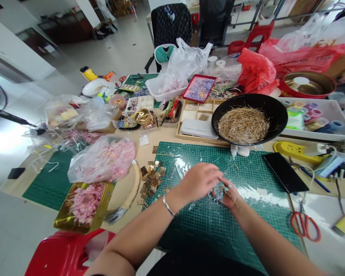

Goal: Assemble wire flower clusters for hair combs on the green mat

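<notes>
Over the green cutting mat [195, 234], my two hands come together. My left hand [201, 178], a silver bangle at its wrist, has its fingers bent together near the tips of my right hand; what lies in their grip is hidden. My right hand [231, 196] is curled around a cluster of small light-blue pieces [218, 191], perhaps petals or beads, too small to make out. To the left of my hands lie several gold-coloured comb-like pieces [153, 178] in a heap.
A black bowl of thin gold wires [244, 124] stands behind the mat. Pink flowers fill a gold tray [103, 209] and a plastic bag [83, 165]. On the right are a black phone [285, 172], red-handled scissors [304, 226] and a yellow power strip [296, 152].
</notes>
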Motion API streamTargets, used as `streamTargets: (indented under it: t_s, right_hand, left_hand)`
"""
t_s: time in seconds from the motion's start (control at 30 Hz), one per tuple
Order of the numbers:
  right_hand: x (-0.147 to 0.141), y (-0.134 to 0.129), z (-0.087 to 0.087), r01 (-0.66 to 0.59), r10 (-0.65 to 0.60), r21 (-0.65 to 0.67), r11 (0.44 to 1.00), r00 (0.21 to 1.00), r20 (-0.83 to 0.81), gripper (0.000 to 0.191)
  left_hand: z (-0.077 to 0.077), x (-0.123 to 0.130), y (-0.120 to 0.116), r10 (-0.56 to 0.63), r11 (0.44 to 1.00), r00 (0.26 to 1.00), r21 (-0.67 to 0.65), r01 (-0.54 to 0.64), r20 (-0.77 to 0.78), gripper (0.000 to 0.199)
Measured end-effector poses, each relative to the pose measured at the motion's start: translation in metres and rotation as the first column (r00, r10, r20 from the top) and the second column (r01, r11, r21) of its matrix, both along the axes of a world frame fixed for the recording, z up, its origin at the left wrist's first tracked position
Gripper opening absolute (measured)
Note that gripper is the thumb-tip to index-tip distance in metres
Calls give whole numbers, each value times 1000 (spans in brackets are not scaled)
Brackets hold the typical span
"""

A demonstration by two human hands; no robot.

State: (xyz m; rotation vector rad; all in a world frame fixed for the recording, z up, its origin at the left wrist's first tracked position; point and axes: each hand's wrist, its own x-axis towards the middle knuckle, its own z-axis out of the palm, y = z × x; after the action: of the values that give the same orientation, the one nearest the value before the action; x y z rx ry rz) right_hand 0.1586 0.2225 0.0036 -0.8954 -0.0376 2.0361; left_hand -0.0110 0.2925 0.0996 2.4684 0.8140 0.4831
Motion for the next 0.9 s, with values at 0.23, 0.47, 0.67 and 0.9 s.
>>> streamTargets:
  t_s: [0.23, 0.47, 0.67, 0.9]
  right_hand:
    - [17, -3, 10, 86, -86, -69, 994, 996, 6, 21]
    - [33, -15, 17, 151, -144, -113, 982, 987, 67, 22]
    - [36, -20, 19, 166, -153, -149, 975, 984, 91, 21]
    - [22, -12, 20, 146, -133, -168, 975, 987, 86, 23]
  left_hand:
    - [-81, -94, 85, 474, 867, 786, 54, -496, -398, 28]
    - [-108, -105, 79, 430, 890, 782, 67, -450, -451, 31]
    - [-101, -111, 95, 524, 831, 746, 55, -553, -412, 27]
    - [-99, -103, 96, 549, 804, 741, 1, -595, -386, 24]
